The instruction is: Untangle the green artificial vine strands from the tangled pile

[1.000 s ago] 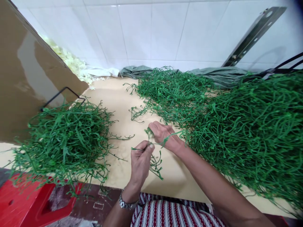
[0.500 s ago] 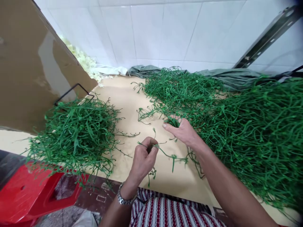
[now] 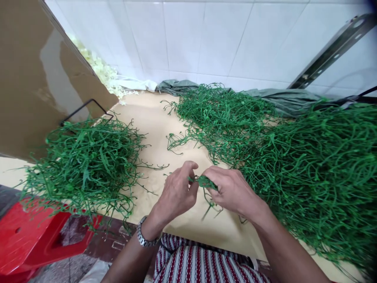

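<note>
My left hand (image 3: 178,188), with a metal watch on its wrist, is half curled over the table's middle. Its thumb and fingers meet the end of some thin green stems (image 3: 206,182), which look like plastic artificial-flower stems. Close beside it, my right hand (image 3: 234,190) is closed around the same small bunch. A few branching ends dangle beneath the fingers. To the right spreads a large heap of green stems (image 3: 318,169), joined to a smaller heap (image 3: 224,110) at the back. On the left lies another pile of green stems (image 3: 91,165).
A large cardboard sheet or box side (image 3: 26,78) stands at the left, with a bent black wire (image 3: 92,101) near it. Pale yellow petal-like pieces (image 3: 101,70) lie by the tiled wall (image 3: 182,39). A red plastic stool (image 3: 32,236) sits below the table (image 3: 147,106) at left.
My right hand has come down and towards my left hand, bringing its bunch of stems. The two hands now meet at the bunch. My left index finger has lifted.
</note>
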The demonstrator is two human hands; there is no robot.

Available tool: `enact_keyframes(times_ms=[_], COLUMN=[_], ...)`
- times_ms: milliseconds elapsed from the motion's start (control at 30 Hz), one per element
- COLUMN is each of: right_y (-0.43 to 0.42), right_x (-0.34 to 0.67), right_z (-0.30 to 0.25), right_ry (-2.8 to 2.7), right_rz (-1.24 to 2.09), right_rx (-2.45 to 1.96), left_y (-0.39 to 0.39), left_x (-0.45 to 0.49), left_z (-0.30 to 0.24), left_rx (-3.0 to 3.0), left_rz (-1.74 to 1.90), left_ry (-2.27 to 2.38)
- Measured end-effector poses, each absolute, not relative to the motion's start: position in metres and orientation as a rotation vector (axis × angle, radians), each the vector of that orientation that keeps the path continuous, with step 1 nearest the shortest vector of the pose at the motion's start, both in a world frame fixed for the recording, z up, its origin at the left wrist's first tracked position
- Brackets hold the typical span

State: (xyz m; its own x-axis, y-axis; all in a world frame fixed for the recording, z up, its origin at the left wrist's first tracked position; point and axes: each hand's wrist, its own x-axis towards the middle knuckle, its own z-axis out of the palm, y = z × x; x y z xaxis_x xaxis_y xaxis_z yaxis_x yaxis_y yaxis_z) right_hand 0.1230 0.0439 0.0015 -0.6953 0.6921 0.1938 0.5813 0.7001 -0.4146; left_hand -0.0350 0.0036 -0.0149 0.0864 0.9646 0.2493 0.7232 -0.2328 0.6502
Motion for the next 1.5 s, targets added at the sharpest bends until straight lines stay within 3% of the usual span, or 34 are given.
enact_keyframes(times_ms=[200, 333, 567, 700, 867, 1033, 1300, 1500], right_y=[0.045, 0.044, 0.036, 0.030, 0.024, 0.021, 0.033, 0.044], right_x=[0.120, 0.119, 0.110, 0.105, 0.106, 0.109, 0.126, 0.120], right_z=[-0.020, -0.037, -0.035, -0.032, -0.038, -0.041, -0.027, -0.019], right_ry=[-2.100, -1.824, -1.672, -1.648, -1.688, -1.681, -1.046, -1.400], right_rz=[0.983, 1.099, 1.225, 1.402, 1.470, 1.533, 1.705, 1.760], right_rx=[-1.304, -1.299, -1.275, -1.163, -1.145, -1.120, -1.110, -1.176], left_y=[-0.004, -0.035, -0.028, -0.012, -0.010, -0.013, -0.020, -0.022], left_x=[-0.040, -0.032, -0.020, -0.019, -0.016, -0.018, -0.024, -0.024], left_z=[-0.014, -0.026, -0.045, -0.043, -0.041, -0.042, -0.049, -0.053], left_rx=[2.395, 2.250, 1.292, 0.639, 0.360, 0.439, 0.787, 1.306], left_rz=[1.304, 1.709, 1.260, 1.351, 1.457, 1.524, 1.559, 1.507], left_ry=[1.647, 1.487, 1.360, 1.042, 1.034, 1.116, 1.290, 1.371])
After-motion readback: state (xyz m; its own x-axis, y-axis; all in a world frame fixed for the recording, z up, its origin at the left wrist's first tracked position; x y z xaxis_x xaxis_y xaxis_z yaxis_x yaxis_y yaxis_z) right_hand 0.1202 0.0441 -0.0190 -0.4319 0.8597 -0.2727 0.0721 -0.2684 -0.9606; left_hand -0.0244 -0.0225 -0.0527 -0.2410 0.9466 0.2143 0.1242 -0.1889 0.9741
